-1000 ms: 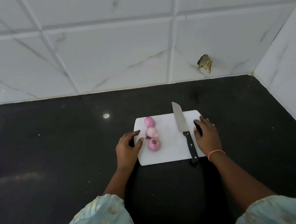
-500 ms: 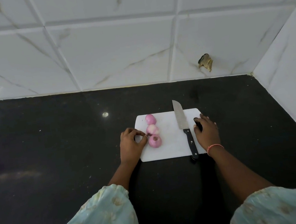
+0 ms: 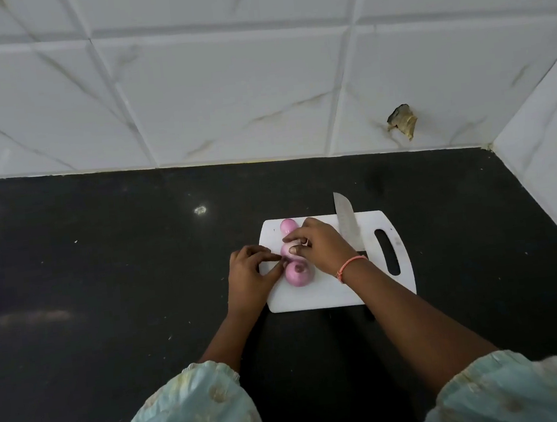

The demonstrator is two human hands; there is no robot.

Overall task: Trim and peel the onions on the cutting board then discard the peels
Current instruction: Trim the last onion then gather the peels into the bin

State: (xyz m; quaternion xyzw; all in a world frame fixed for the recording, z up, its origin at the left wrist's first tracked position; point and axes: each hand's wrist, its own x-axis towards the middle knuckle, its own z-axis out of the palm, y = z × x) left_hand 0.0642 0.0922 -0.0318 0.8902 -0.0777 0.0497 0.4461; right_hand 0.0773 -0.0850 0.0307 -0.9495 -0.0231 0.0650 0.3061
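Since the frame before, the right hand [image 3: 322, 245] had left the white plastic cutting board's [image 3: 333, 291] slotted end and crossed over the steel-bladed kitchen knife [image 3: 345, 219] to the middle one of three pink peeled onions [image 3: 288, 250], fingers curled round it. Just left of it, the left hand [image 3: 249, 275] pinched at that onion's side with thumb and fingertips. No writing could be read anywhere.

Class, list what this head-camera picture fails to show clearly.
- Knife handle: covered by the right hand and forearm.
- Middle onion: mostly covered by the right fingers; peel state unclear.
- Left hand fingertips: whatever they pinch is too small to tell.
- Sleeves: cut off by the bottom edge.
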